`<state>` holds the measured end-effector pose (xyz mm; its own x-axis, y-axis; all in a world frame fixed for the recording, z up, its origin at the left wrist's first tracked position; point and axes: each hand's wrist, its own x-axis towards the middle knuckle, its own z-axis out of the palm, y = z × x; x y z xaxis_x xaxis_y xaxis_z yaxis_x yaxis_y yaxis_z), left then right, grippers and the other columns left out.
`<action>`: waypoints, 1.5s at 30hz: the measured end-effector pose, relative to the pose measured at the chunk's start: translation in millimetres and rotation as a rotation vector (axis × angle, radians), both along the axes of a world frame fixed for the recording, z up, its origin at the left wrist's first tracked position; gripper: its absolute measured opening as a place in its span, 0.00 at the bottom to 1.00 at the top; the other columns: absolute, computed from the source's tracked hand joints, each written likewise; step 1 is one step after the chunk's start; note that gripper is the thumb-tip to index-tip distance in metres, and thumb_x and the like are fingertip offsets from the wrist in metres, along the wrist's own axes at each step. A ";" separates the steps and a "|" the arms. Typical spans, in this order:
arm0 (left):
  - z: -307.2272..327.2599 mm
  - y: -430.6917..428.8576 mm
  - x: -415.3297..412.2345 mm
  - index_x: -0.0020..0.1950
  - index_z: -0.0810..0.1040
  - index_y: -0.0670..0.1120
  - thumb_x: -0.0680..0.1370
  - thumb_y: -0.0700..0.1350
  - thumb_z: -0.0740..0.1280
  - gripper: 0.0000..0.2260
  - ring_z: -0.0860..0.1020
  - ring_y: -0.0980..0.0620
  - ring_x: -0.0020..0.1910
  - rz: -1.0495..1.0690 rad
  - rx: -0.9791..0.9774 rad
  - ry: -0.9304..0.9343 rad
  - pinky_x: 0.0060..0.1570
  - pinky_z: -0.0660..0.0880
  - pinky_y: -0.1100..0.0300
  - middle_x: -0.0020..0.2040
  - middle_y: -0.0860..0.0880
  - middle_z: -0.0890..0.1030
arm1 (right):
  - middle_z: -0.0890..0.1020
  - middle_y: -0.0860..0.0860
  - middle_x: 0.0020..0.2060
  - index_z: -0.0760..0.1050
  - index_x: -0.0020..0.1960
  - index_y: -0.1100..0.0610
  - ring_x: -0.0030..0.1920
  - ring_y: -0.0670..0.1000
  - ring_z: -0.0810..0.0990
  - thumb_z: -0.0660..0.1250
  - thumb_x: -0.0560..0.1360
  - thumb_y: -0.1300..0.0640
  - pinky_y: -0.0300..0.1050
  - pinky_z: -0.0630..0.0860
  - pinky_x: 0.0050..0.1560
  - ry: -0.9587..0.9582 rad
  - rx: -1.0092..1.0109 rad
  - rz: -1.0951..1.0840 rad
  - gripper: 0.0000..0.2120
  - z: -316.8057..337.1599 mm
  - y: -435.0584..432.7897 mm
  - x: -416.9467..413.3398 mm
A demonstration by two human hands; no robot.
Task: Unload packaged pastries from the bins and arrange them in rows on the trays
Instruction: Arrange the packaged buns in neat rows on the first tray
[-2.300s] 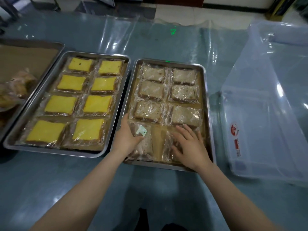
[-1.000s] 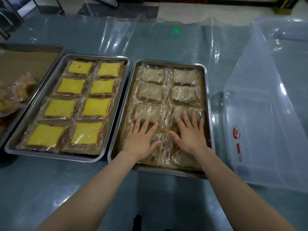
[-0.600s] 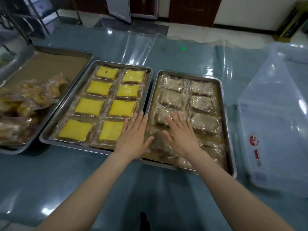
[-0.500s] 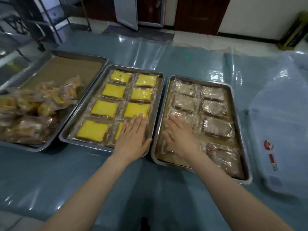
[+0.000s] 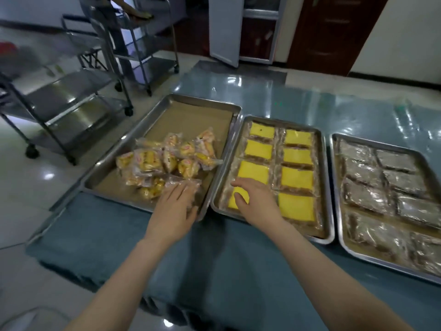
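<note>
Three steel trays are set side by side on the table (image 5: 214, 263), which is covered in teal.

Left tray (image 5: 191, 120): lined with brown paper, far half bare. A loose pile (image 5: 167, 161) of orange-yellow packs is heaped in the near half, not in rows.

Mid tray (image 5: 231, 161): yellow cakes (image 5: 297, 179) are laid in two columns of four, packs touching.

Right tray (image 5: 337, 187): brown packs (image 5: 365, 173) are arranged likewise, two by four. Its right side is cut off by the frame.

Left hand (image 5: 175, 209): held palm down over the left tray's near right corner, fingers straight and close together. The fingertips are laid on a clear packet (image 5: 188, 187) at the pile's near edge. Nothing is gripped.

Right hand (image 5: 259, 201): held palm down over the near-left yellow cake in the mid tray, fingers loosely bent, thumb out to the left. Contact with the pack cannot be confirmed. Nothing is held.

The hands are apart, one over each tray.

Steel carts (image 5: 78, 101) are seen on the floor beyond the left tray.
</note>
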<state>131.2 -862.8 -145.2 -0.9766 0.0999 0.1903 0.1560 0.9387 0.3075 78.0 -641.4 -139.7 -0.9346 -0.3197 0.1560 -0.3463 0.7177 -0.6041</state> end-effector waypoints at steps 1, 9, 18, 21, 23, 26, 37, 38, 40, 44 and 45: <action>1.8 -12.4 -5.4 0.71 0.67 0.46 0.77 0.45 0.65 0.22 0.64 0.44 0.70 0.003 0.010 -0.001 0.69 0.57 0.55 0.71 0.45 0.68 | 0.78 0.49 0.61 0.75 0.62 0.51 0.63 0.50 0.73 0.62 0.78 0.56 0.40 0.66 0.61 -0.026 -0.011 -0.001 0.14 2.2 -11.5 -7.1; 3.5 -97.0 -42.2 0.68 0.72 0.48 0.76 0.47 0.65 0.19 0.69 0.47 0.66 0.144 0.069 0.011 0.63 0.66 0.54 0.68 0.48 0.71 | 0.78 0.44 0.56 0.76 0.61 0.46 0.49 0.42 0.75 0.63 0.77 0.54 0.33 0.69 0.45 -0.113 -0.090 0.048 0.13 -4.3 -101.4 -71.4; -6.8 -190.9 -98.7 0.64 0.73 0.53 0.75 0.49 0.68 0.18 0.72 0.62 0.48 0.340 0.492 -0.141 0.40 0.66 0.70 0.59 0.55 0.76 | 0.76 0.41 0.47 0.77 0.56 0.47 0.48 0.44 0.76 0.66 0.75 0.55 0.38 0.71 0.45 -0.051 -0.051 -0.018 0.10 -12.4 -198.4 -97.8; -9.4 -195.2 -126.5 0.66 0.69 0.53 0.72 0.51 0.71 0.24 0.74 0.60 0.47 0.306 0.647 -0.288 0.38 0.68 0.68 0.53 0.58 0.75 | 0.77 0.45 0.49 0.76 0.57 0.48 0.51 0.47 0.75 0.66 0.75 0.54 0.42 0.73 0.53 0.039 0.006 -0.075 0.11 -6.5 -228.3 -101.7; -14.8 -190.4 -140.9 0.64 0.68 0.55 0.71 0.49 0.73 0.25 0.75 0.62 0.46 0.227 0.662 -0.308 0.40 0.73 0.65 0.49 0.62 0.75 | 0.77 0.46 0.57 0.74 0.62 0.48 0.59 0.48 0.73 0.66 0.75 0.51 0.43 0.70 0.59 0.042 0.121 -0.083 0.16 -1.3 -246.2 -110.0; -20.9 -188.8 -154.6 0.57 0.66 0.59 0.71 0.44 0.73 0.22 0.76 0.63 0.43 0.165 0.651 -0.286 0.40 0.78 0.60 0.43 0.62 0.74 | 0.76 0.49 0.61 0.68 0.70 0.47 0.62 0.52 0.72 0.67 0.73 0.50 0.50 0.73 0.61 -0.103 0.294 -0.067 0.25 4.3 -264.3 -122.6; -6.8 -218.0 -193.2 0.58 0.66 0.59 0.71 0.53 0.72 0.20 0.74 0.68 0.47 0.046 0.899 -0.235 0.41 0.71 0.72 0.48 0.63 0.75 | 0.77 0.41 0.40 0.74 0.47 0.48 0.40 0.41 0.75 0.74 0.68 0.47 0.35 0.67 0.35 -0.317 -0.007 -0.274 0.13 27.6 -263.8 -165.4; -5.0 -220.2 -200.0 0.59 0.67 0.58 0.71 0.54 0.72 0.21 0.74 0.69 0.47 0.060 0.951 -0.272 0.40 0.71 0.72 0.49 0.63 0.75 | 0.78 0.43 0.41 0.75 0.48 0.50 0.41 0.43 0.77 0.75 0.68 0.48 0.36 0.70 0.36 -0.322 -0.119 -0.321 0.13 31.1 -264.0 -172.2; -4.3 -223.7 -215.3 0.59 0.68 0.56 0.73 0.52 0.71 0.18 0.75 0.67 0.46 0.100 1.061 -0.336 0.39 0.72 0.72 0.50 0.60 0.76 | 0.80 0.47 0.42 0.75 0.48 0.50 0.42 0.46 0.80 0.75 0.69 0.51 0.40 0.77 0.41 -0.376 -0.343 -0.393 0.12 34.2 -266.4 -185.9; -7.9 -229.0 -253.9 0.55 0.76 0.48 0.75 0.47 0.69 0.10 0.81 0.53 0.48 0.250 1.314 -0.413 0.50 0.79 0.55 0.51 0.49 0.81 | 0.83 0.51 0.45 0.75 0.50 0.54 0.44 0.50 0.84 0.74 0.70 0.54 0.47 0.82 0.46 -0.518 -0.471 -0.392 0.11 26.1 -270.0 -217.1; -10.1 -229.8 -265.7 0.54 0.77 0.48 0.75 0.46 0.69 0.09 0.81 0.51 0.48 0.276 1.318 -0.413 0.51 0.78 0.51 0.50 0.47 0.82 | 0.83 0.51 0.44 0.76 0.50 0.54 0.44 0.49 0.84 0.74 0.70 0.55 0.45 0.82 0.46 -0.537 -0.487 -0.392 0.11 22.3 -268.5 -227.2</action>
<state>-134.6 -1092.6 -155.3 -0.9429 -0.1255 -0.3084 -0.2995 -0.0851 0.9503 -149.2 -909.9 -117.4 -0.9510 0.0337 -0.3072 0.2999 0.3411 -0.8909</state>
